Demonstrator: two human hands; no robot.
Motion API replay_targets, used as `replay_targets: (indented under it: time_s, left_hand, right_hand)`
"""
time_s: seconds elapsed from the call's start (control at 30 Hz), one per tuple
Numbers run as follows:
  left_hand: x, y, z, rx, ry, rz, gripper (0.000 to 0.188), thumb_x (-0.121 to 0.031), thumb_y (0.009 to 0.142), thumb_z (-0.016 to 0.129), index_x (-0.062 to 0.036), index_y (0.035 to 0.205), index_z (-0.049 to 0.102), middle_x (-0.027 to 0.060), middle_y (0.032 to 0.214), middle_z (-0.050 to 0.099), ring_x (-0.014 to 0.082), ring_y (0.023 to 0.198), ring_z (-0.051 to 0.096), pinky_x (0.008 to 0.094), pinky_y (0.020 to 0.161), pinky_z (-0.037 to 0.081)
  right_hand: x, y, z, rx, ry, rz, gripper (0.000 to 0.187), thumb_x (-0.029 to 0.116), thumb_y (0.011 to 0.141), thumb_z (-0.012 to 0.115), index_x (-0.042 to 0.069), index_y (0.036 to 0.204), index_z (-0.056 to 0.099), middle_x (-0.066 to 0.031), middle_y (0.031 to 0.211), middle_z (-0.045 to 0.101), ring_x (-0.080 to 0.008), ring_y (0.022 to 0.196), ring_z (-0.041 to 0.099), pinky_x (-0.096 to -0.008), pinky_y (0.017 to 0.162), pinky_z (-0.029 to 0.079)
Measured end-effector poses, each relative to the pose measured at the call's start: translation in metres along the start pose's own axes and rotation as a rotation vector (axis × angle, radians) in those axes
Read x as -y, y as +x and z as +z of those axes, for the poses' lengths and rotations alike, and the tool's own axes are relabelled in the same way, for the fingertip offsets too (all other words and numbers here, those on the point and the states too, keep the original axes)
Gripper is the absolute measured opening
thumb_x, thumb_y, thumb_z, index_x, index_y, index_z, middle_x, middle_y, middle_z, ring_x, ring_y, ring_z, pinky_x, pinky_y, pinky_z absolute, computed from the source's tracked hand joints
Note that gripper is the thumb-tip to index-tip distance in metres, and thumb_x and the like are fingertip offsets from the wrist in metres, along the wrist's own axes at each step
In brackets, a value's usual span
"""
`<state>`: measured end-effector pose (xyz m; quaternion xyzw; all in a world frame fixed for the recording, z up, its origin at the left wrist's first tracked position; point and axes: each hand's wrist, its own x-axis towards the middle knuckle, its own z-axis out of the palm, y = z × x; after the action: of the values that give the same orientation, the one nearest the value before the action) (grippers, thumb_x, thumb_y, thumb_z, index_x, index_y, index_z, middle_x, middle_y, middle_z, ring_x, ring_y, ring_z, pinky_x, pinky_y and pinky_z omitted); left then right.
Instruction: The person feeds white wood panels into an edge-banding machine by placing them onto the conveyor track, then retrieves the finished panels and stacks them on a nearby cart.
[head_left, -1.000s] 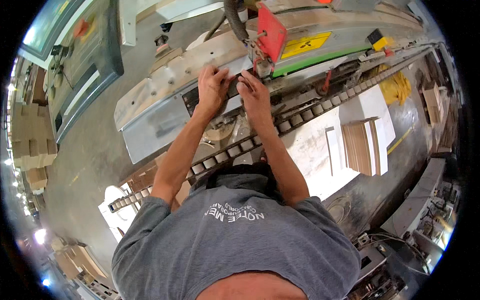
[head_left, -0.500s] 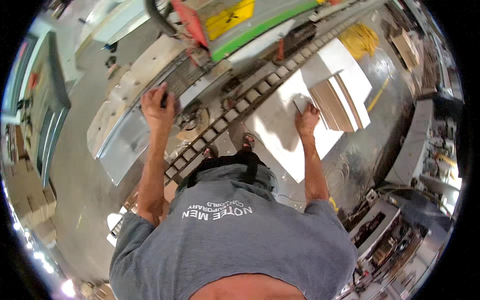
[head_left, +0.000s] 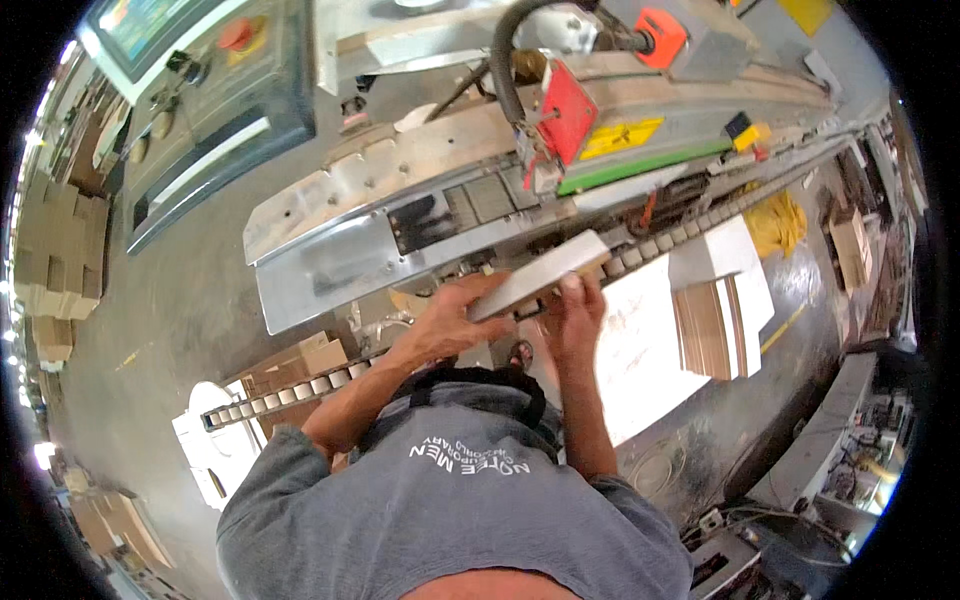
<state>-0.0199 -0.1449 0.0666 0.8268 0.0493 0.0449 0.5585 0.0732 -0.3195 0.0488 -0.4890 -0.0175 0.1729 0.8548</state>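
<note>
Between my two hands is a narrow rectangular panel [head_left: 540,276], pale on its upper face with a tan edge, held tilted in front of my waist. My left hand [head_left: 448,318] grips its left end. On the other end, my right hand [head_left: 574,315] has its thumb and fingers closed. Just beyond the panel lies the metal bed [head_left: 325,285] of a machine, with a dark slotted opening in it. A row of small rollers [head_left: 655,246] runs below that bed.
Brown and white panels [head_left: 705,325] are stacked on a white sheet [head_left: 632,350] to the right. A machine beam with a green strip [head_left: 645,166] and red guard [head_left: 567,112] stands ahead. A control panel [head_left: 215,110] is at upper left; cardboard boxes [head_left: 62,240] sit at far left.
My left hand has come back from the machine bed and my right hand has left the stacked panels. Both now hold the narrow panel, and the view has turned.
</note>
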Motion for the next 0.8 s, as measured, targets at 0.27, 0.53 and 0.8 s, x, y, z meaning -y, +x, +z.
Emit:
replay_targets:
  time_s: [0.27, 0.53, 0.8]
  left_hand:
    - [0.117, -0.033, -0.105, -0.505, 0.576, 0.067, 0.059, -0.005, 0.071, 0.08, -0.0013, 0.127, 0.063, 0.0211, 0.118, 0.066, 0.0395, 0.109, 0.061, 0.0454, 0.096, 0.047]
    - [0.139, -0.035, -0.143, -0.754, 0.855, 0.389, 0.055, -0.006, 0.058, 0.084, -0.0047, 0.112, 0.069, 0.0139, 0.109, 0.062, 0.0346, 0.102, 0.058, 0.0487, 0.091, 0.044]
    - [0.152, -0.053, -0.145, -0.844, 0.624, 0.056, 0.042, -0.003, 0.065, 0.083, -0.0046, 0.106, 0.073, 0.0119, 0.095, 0.06, 0.0315, 0.089, 0.056, 0.0451, 0.08, 0.045]
  right_hand:
    - [-0.113, 0.038, 0.091, 0.531, -0.4, 0.196, 0.032, 0.027, 0.097, 0.061, 0.001, 0.117, 0.06, -0.0087, 0.1, 0.065, -0.0205, 0.095, 0.063, -0.036, 0.082, 0.054]
    - [-0.181, 0.034, 0.153, 0.507, -0.103, 0.357, 0.019, 0.018, 0.1, 0.058, 0.009, 0.092, 0.042, 0.0022, 0.09, 0.052, -0.0063, 0.085, 0.055, -0.0322, 0.079, 0.055]
    - [-0.177, 0.037, 0.159, 0.544, -0.201, 0.305, 0.031, 0.02, 0.099, 0.059, 0.011, 0.085, 0.032, 0.0049, 0.081, 0.039, -0.0056, 0.076, 0.047, -0.0295, 0.083, 0.051]
